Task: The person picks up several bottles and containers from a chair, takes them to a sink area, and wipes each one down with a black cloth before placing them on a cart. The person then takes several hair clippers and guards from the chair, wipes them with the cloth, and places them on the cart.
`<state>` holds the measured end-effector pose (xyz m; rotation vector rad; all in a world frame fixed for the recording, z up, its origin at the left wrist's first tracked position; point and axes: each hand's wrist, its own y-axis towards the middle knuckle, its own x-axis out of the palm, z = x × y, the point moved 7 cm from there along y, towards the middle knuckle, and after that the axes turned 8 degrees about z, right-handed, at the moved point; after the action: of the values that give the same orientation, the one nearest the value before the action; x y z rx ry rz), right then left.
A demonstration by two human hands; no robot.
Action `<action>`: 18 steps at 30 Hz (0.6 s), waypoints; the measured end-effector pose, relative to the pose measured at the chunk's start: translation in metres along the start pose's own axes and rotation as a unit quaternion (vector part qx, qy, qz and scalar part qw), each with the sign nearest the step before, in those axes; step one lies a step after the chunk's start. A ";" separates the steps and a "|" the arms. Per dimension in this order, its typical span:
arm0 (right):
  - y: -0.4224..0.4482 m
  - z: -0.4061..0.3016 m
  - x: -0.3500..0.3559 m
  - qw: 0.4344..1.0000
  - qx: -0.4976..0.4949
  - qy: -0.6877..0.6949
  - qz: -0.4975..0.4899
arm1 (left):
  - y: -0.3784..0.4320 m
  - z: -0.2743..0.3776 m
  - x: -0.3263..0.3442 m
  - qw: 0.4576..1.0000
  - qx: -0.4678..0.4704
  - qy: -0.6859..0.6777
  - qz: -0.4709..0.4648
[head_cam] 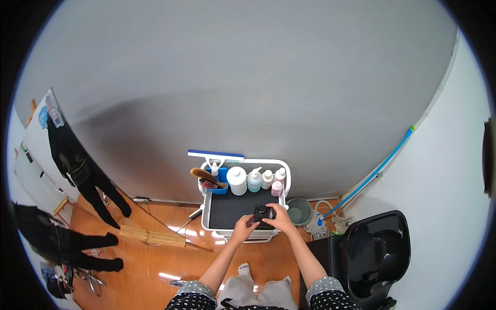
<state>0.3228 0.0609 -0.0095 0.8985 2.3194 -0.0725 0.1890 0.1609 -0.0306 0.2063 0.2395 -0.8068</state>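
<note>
My left hand (245, 229) and my right hand (281, 217) together grip a small black box-shaped item (262, 212) with a round top; its exact kind is unclear. It is held over the front right of a black textured mat (228, 211) on a white-framed trolley (204, 221). Along the trolley's back stand a large white bottle (237, 181), a pale blue pump bottle (254, 181), a white bottle (267, 179) and a small pink-and-white bottle (276, 189). At back left, a blue holder (223, 176) contains a wooden-backed brush (202, 174) and a red-bristled hairbrush (208, 184).
A blue-and-white squeegee (217, 155) lies across the trolley's back rim. To the right are a grey bucket (299, 211), a blue-handled mop (372, 170) and a black shampoo basin (381, 252). A person in black (58, 236) stands left, near a wall mirror (116, 186) and wooden footrest (153, 235).
</note>
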 end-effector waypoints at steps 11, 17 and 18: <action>0.039 0.027 0.025 0.994 0.011 -0.031 0.107 | 0.066 -0.076 0.034 0.999 -0.045 0.000 -0.026; 0.050 0.027 0.034 0.975 0.017 -0.161 0.149 | 0.084 -0.099 0.051 0.995 -0.082 -0.049 -0.039; 0.051 0.026 0.035 0.970 0.013 -0.188 0.156 | 0.086 -0.103 0.053 0.994 -0.080 -0.057 -0.038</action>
<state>0.3492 0.1132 -0.0420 1.1443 1.8128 -0.1272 0.2744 0.2106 -0.1363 -0.0001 0.2053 -0.8681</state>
